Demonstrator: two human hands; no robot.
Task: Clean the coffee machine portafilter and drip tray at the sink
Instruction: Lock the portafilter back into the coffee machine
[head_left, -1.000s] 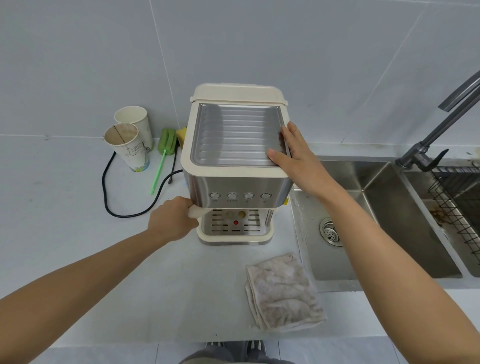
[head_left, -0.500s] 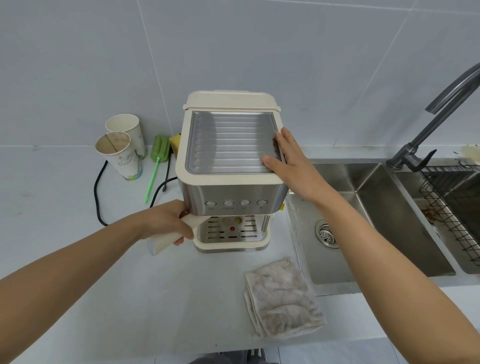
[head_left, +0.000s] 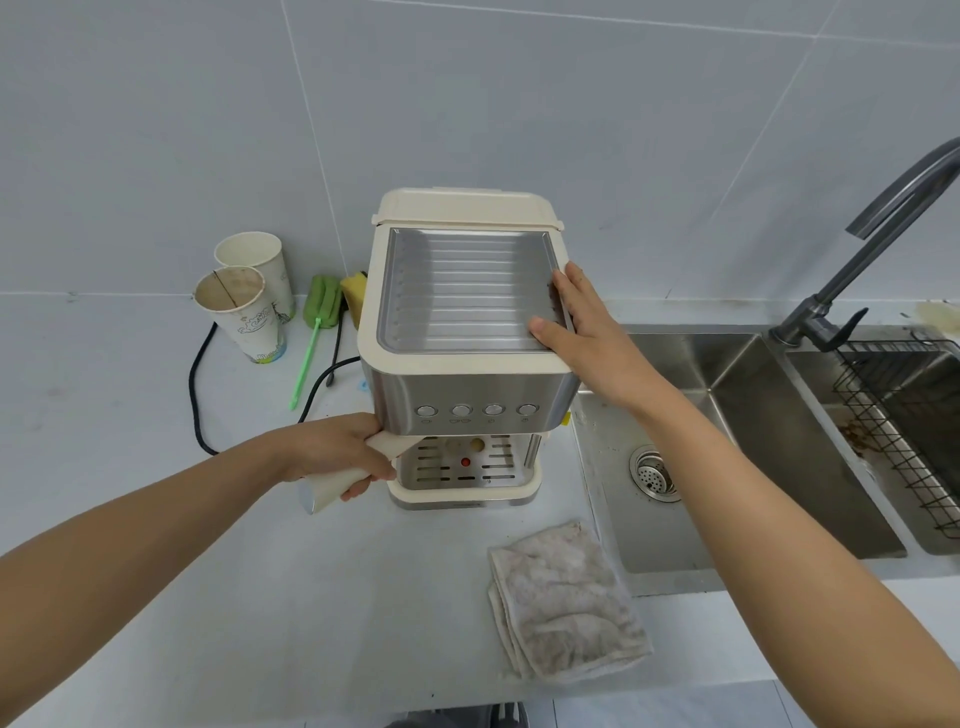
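A cream and steel coffee machine (head_left: 457, 322) stands on the white counter beside the sink (head_left: 727, 467). My left hand (head_left: 337, 447) grips the cream portafilter handle (head_left: 332, 483), which juts out to the left from under the machine's front; the filter head is hidden beneath the machine. My right hand (head_left: 582, 332) rests flat on the machine's top right edge, fingers straight. The slotted steel drip tray (head_left: 462, 467) with a red float sits in the machine's base.
Two paper cups (head_left: 244, 306), a green brush (head_left: 317, 322) and a yellow sponge stand at the back left. A black cable (head_left: 200, 400) loops on the counter. A folded grey cloth (head_left: 566, 603) lies near the front edge. A faucet (head_left: 852, 270) and wire rack (head_left: 904, 431) are at right.
The portafilter handle has swung out to the left in my left hand, and more of it shows now. My right hand has stayed on the machine's top.
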